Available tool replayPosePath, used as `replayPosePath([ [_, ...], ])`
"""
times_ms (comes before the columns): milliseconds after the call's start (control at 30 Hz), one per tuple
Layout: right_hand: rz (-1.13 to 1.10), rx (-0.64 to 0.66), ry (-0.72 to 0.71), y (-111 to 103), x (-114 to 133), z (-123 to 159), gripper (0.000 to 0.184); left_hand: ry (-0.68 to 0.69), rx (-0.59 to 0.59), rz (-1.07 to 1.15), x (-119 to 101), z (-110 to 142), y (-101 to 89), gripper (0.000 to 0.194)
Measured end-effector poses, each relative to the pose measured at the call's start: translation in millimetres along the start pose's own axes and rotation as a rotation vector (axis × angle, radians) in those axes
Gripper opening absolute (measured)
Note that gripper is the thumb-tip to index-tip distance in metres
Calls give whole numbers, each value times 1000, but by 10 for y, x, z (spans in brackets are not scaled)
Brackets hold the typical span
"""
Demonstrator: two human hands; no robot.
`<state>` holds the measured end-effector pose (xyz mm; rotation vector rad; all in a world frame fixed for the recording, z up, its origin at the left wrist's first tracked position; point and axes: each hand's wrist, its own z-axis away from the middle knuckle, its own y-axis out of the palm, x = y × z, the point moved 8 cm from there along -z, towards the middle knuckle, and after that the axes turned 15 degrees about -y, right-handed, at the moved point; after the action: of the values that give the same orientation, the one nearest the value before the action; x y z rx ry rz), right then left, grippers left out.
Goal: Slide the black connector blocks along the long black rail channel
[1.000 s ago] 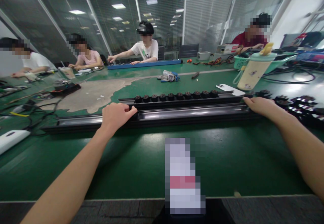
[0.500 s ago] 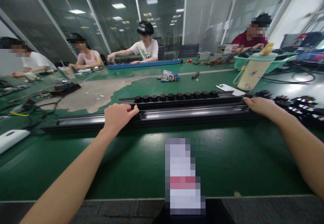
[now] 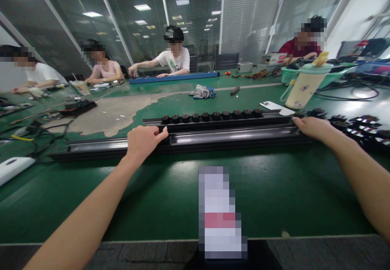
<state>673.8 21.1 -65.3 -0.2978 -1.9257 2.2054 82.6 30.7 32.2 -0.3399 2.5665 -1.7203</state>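
Shiny-lined channel (image 3: 231, 136) nearest, twelve o'clock. Left hand (image 3: 142, 142) at eleven, right hand (image 3: 313, 127) at one, near opposite ends of black rail (image 3: 228, 124) just beyond, twelve; whether clamped, can't tell. Farther, cream tumbler (image 3: 306, 89), one o'clock.

Ref: cream tumbler (image 3: 304, 89), teal lid, standing on the green table (image 3: 170, 205). White phone (image 3: 282, 109) flat, just left of it. Green basket (image 3: 289, 76) behind it, black cables (image 3: 344, 99) to its right. Red-topped person (image 3: 292, 49) further back. Left of tumbler: dark block (image 3: 235, 90), then heaped grey-blue gloves (image 3: 203, 92). Back-left of it: tangled wires (image 3: 258, 75), grey box (image 3: 244, 67), two small orange items (image 3: 228, 73), long blue bar (image 3: 179, 77) with a white-shirted person (image 3: 183, 60) at it. Well left of tumbler: drink cup (image 3: 80, 88) with straw, grey-beige patch (image 3: 106, 113) on the tabletop, white device (image 3: 16, 168) cut off by frame.
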Motion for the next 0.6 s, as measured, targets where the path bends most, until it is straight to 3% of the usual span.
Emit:
replayPosePath([
  [600, 7, -4, 8, -8, 5, 6, 71, 14, -1, -47, -54, 56, -45, 62],
])
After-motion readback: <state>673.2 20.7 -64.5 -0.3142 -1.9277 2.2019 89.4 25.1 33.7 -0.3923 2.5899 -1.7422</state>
